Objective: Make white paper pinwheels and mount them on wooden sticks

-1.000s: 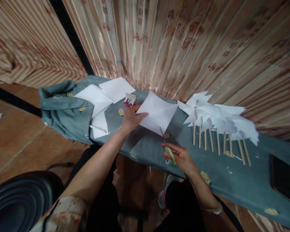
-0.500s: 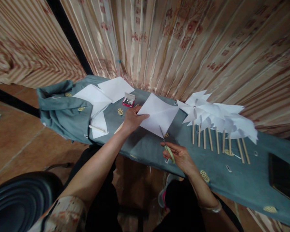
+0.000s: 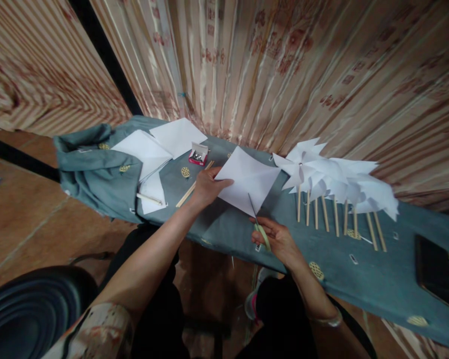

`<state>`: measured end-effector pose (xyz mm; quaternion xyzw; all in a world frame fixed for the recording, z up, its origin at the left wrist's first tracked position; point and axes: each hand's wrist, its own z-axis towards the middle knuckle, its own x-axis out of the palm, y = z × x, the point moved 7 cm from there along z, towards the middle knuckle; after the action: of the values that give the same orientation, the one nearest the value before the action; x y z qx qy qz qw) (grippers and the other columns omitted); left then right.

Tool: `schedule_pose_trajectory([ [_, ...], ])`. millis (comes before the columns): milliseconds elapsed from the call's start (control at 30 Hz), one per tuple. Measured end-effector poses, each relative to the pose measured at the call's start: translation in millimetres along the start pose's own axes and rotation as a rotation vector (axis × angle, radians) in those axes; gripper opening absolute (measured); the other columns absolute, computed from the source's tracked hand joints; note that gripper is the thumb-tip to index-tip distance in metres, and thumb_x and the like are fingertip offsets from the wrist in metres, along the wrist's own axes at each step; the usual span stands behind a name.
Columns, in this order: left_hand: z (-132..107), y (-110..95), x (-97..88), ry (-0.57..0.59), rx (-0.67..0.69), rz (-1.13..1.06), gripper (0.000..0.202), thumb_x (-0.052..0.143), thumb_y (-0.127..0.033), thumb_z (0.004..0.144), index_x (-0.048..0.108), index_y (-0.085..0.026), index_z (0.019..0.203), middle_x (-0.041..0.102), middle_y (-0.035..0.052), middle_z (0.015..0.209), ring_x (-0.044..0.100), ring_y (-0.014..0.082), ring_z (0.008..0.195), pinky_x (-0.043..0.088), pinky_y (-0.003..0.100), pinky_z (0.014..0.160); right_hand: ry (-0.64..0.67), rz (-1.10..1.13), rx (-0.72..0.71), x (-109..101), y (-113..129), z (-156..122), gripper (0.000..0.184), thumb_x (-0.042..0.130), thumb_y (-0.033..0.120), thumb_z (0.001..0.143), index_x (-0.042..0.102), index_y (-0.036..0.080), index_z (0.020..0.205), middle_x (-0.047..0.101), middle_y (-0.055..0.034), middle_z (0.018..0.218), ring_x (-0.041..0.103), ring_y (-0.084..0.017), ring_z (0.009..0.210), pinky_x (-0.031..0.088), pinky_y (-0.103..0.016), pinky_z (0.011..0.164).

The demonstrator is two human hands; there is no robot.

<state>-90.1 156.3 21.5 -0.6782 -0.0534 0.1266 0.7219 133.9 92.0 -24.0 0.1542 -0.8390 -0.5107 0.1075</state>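
Observation:
My left hand (image 3: 208,188) pinches the left corner of a white square sheet of paper (image 3: 249,174), thumb on top. The sheet is held up off the cloth, a corner pointing toward me. In my right hand (image 3: 279,239) is a pair of scissors (image 3: 262,234) with pale green handles. Its blades lie at the sheet's near corner and point in toward the middle. Wooden sticks (image 3: 187,193) rest on the cloth, partly behind my left hand. Just beyond that hand stands an open small red box (image 3: 198,154) with shiny metal pieces inside.
Several white paper pinwheels (image 3: 333,174) on wooden sticks lie in a row at right. A phone (image 3: 436,269) rests on the right end of the grey-green cloth (image 3: 224,234). More paper sheets (image 3: 145,152) and a pen (image 3: 149,199) lie at left. A black stool (image 3: 33,314) stands lower left.
My left hand and the paper have shifted slightly right and toward me. More of the sticks shows beside that hand. The scissors remain at the near corner.

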Motion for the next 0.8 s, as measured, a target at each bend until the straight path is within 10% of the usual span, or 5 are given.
schedule_pose_trajectory([
  [800, -3.7, 6.5, 6.3, 0.025, -0.052, -0.029, 0.019, 0.076, -0.021, 0.059, 0.073, -0.013, 0.076, 0.067, -0.0002, 0.062, 0.061, 0.0162, 0.057, 0.048, 0.025, 0.054, 0.010, 0.005, 0.013, -1.1, -7.0, 2.7, 0.058, 0.085, 0.051, 0.048, 0.065, 0.018, 0.090, 0.063, 0.0017, 0.062, 0.059, -0.013, 0.056, 0.045, -0.025, 0.053],
])
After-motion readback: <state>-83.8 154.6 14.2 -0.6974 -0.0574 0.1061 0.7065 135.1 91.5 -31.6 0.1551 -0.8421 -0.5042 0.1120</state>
